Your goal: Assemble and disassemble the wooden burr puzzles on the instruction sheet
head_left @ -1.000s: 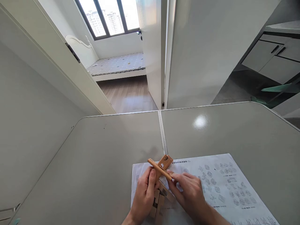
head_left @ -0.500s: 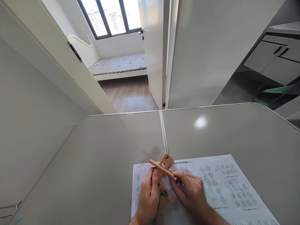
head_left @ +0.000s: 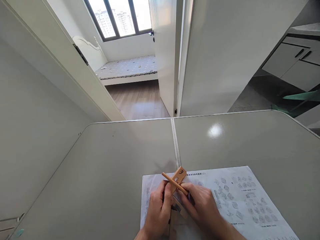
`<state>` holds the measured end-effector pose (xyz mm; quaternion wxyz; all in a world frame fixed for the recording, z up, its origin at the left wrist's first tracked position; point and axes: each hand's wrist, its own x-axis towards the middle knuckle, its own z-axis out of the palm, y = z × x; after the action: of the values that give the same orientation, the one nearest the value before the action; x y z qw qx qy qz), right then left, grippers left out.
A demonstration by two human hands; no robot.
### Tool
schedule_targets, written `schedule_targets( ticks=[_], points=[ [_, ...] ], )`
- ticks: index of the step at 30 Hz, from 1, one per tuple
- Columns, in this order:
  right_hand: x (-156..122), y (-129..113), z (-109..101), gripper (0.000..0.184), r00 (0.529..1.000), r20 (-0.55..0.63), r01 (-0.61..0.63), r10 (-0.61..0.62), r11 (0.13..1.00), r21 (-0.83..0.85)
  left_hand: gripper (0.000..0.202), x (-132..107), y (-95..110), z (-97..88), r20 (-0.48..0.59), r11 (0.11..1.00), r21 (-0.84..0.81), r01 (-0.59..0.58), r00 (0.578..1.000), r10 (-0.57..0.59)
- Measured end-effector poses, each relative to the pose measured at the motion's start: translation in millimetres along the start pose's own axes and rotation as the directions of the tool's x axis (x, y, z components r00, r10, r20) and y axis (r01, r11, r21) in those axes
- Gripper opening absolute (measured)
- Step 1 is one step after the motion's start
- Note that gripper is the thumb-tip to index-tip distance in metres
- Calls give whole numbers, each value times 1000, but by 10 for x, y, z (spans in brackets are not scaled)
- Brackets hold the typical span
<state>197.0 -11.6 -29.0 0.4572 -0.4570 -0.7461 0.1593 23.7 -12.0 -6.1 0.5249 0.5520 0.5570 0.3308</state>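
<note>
Between my two hands is a pair of crossed wooden puzzle pieces. The flat wooden piece with a black mark (head_left: 181, 172) points up and away, and my left hand (head_left: 159, 206) is closed on its lower part. Across it lies a narrower wooden piece (head_left: 168, 177), seen nearly edge-on. My right hand (head_left: 201, 200) pinches that piece near its lower right end. How the two pieces fit together is partly hidden by my fingers. Below them, between my wrists, more wooden pieces (head_left: 178, 207) show in part.
A printed sheet with puzzle diagrams (head_left: 240, 200) lies under and right of my hands. It rests on a grey-green table (head_left: 120, 166) with a pale centre seam (head_left: 175, 143). Beyond the table's far edge are a doorway, an open door (head_left: 165, 60) and a bed (head_left: 130, 66).
The crossed pieces have shifted slightly right and toward me, and the marked piece has tilted a little. My right fingers have curled closer around the narrow piece's end.
</note>
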Motion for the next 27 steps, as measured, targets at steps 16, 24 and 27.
schedule_targets(
  ticks=[16, 24, 27],
  points=[
    [14, -45, 8, 19, 993, -65, 82, -95, 980, -183, 50, -48, -31, 99, -99, 996, 83, -13, 995, 21],
    [-2, -43, 21, 18, 990, -80, 95, -112, 978, -185, 51, -94, -59, 139, -152, 996, 89, 32, 988, -18],
    [-5, -45, 23, 18, 990, -79, 96, -112, 979, -182, 54, -96, -71, 157, -161, 994, 100, 40, 987, -23]
  ],
)
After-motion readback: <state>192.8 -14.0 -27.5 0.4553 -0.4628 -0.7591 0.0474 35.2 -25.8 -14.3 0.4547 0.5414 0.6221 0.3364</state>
